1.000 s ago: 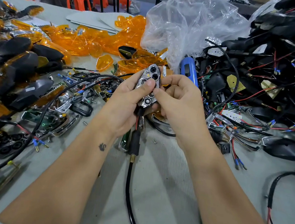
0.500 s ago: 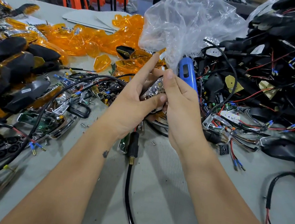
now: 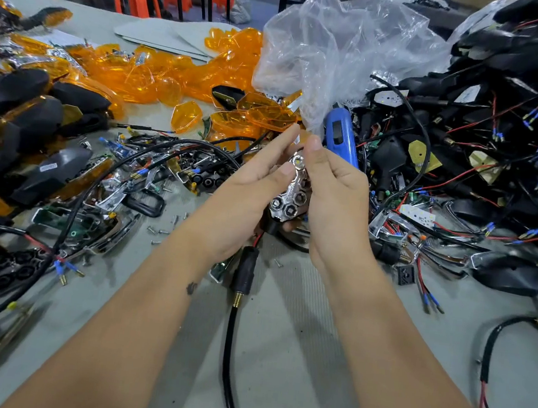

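Both hands hold a small chrome reflector piece [image 3: 290,196] with hexagonal holes above the table's middle. My left hand [image 3: 244,201] cups it from the left, thumb on its upper face, index finger stretched up. My right hand [image 3: 332,194] grips its right edge, thumb pointing up beside the top. A short black stub with red wire hangs below the piece. A black cable with a brass-tipped connector [image 3: 244,275] lies on the table under the hands.
Orange lenses [image 3: 161,77] are heaped at back left, black housings [image 3: 34,130] at left. A clear plastic bag [image 3: 338,54] and a blue tool [image 3: 340,138] sit behind the hands. Wired black units [image 3: 504,130] pile up at right. Loose screws [image 3: 160,231] dot the grey table [image 3: 293,357].
The chrome piece has been turned and lowered between the hands. My left index finger now points up, and my right thumb has risen along the piece's top.
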`<control>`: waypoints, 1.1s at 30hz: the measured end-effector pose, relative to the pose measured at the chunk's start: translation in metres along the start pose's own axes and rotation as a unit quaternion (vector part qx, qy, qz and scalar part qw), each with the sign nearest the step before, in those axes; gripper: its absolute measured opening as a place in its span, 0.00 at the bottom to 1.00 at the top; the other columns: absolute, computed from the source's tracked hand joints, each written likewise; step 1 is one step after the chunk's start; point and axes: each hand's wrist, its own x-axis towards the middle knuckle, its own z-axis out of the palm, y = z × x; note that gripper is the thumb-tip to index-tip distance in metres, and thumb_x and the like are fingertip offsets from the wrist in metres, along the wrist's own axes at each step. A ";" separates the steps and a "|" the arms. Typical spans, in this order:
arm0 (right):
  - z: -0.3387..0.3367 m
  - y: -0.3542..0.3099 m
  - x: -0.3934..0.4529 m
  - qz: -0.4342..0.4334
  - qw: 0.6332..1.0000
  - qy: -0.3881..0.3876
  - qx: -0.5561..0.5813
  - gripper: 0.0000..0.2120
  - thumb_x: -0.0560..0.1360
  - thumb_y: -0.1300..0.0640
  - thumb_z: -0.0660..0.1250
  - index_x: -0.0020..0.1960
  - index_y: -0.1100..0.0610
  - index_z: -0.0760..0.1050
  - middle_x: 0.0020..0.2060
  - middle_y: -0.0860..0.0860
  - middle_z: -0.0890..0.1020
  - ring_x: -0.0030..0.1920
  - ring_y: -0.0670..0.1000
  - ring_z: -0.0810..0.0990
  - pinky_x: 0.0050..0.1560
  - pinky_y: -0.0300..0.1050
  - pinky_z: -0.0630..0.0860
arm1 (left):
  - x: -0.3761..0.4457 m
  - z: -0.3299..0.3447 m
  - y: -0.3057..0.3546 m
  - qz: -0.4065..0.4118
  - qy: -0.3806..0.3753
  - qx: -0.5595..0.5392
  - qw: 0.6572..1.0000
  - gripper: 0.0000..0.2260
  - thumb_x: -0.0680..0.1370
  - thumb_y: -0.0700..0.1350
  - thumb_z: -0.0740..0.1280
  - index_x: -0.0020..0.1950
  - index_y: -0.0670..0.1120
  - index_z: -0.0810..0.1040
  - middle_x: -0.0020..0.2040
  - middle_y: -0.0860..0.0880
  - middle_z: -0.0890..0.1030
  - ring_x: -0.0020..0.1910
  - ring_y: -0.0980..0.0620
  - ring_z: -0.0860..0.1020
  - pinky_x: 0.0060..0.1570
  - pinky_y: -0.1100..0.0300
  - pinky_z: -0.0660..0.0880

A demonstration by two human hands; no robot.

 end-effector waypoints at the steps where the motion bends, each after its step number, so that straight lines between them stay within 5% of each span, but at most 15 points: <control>1: -0.001 0.001 0.001 -0.005 1.000 0.004 -0.005 0.13 0.81 0.50 0.64 0.44 0.50 0.85 0.40 0.51 0.85 0.41 0.49 0.81 0.42 0.51 0.82 | -0.001 0.002 0.001 0.001 -0.001 0.013 1.000 0.22 0.85 0.41 0.58 0.78 0.54 0.63 0.67 0.66 0.71 0.65 0.74 0.68 0.65 0.73 0.67; 3: -0.002 0.002 0.003 0.002 1.000 0.007 -0.026 0.12 0.82 0.50 0.63 0.46 0.50 0.84 0.42 0.52 0.85 0.44 0.46 0.80 0.52 0.50 0.79 | -0.001 0.005 0.000 0.008 0.012 0.035 0.999 0.23 0.85 0.41 0.58 0.79 0.51 0.60 0.67 0.65 0.70 0.63 0.76 0.69 0.63 0.74 0.67; 6: 0.000 0.004 -0.001 0.041 0.997 -0.021 -0.055 0.13 0.82 0.49 0.61 0.56 0.53 0.82 0.47 0.51 0.85 0.43 0.44 0.80 0.44 0.44 0.76 | 0.003 0.001 -0.001 -0.003 0.076 -0.015 0.997 0.22 0.85 0.44 0.58 0.79 0.51 0.60 0.72 0.55 0.72 0.67 0.59 0.74 0.67 0.57 0.72; 8: 0.003 0.006 -0.006 0.018 0.994 -0.036 -0.099 0.12 0.82 0.51 0.61 0.59 0.54 0.80 0.49 0.47 0.84 0.45 0.42 0.81 0.46 0.41 0.78 | 0.007 -0.010 0.004 -0.017 0.140 -0.104 0.985 0.18 0.85 0.44 0.57 0.76 0.48 0.67 0.64 0.48 0.80 0.57 0.53 0.82 0.51 0.57 0.80; 12: 0.013 0.009 -0.018 -0.038 0.975 -0.041 -0.216 0.05 0.76 0.48 0.69 0.48 0.48 0.76 0.40 0.43 0.81 0.42 0.41 0.80 0.48 0.42 0.79 | 0.010 -0.022 0.012 0.006 0.189 -0.231 0.954 0.11 0.86 0.43 0.55 0.56 0.42 0.77 0.44 0.47 0.84 0.42 0.51 0.84 0.43 0.56 0.82; 17: 0.023 0.015 -0.024 -0.055 0.927 -0.078 -0.364 0.14 0.75 0.49 0.70 0.35 0.54 0.74 0.30 0.48 0.78 0.35 0.50 0.77 0.39 0.50 0.74 | 0.012 -0.017 0.013 0.026 0.188 -0.292 0.938 0.09 0.85 0.40 0.56 0.56 0.40 0.75 0.45 0.44 0.81 0.43 0.49 0.83 0.49 0.55 0.82; 23: 0.019 0.012 -0.021 -0.015 0.942 -0.062 -0.329 0.13 0.78 0.57 0.68 0.34 0.55 0.75 0.28 0.45 0.75 0.33 0.49 0.74 0.37 0.45 0.67 | 0.009 -0.023 0.008 0.001 0.106 -0.213 0.971 0.09 0.84 0.36 0.57 0.62 0.42 0.73 0.53 0.45 0.82 0.54 0.45 0.82 0.48 0.52 0.80; 26: 0.017 0.010 -0.020 0.004 0.959 -0.047 -0.279 0.14 0.78 0.59 0.67 0.35 0.60 0.75 0.28 0.50 0.77 0.35 0.56 0.79 0.40 0.52 0.77 | 0.009 -0.027 0.005 0.011 0.056 -0.189 0.980 0.14 0.81 0.33 0.59 0.64 0.46 0.72 0.58 0.49 0.82 0.60 0.43 0.81 0.56 0.42 0.75; 33: 0.017 0.012 -0.020 0.076 0.985 -0.050 -0.144 0.12 0.79 0.61 0.67 0.37 0.60 0.78 0.24 0.46 0.76 0.24 0.40 0.72 0.29 0.35 0.69 | 0.010 -0.029 0.007 0.032 0.039 -0.253 0.966 0.19 0.79 0.32 0.59 0.69 0.43 0.68 0.58 0.44 0.80 0.55 0.42 0.82 0.55 0.42 0.79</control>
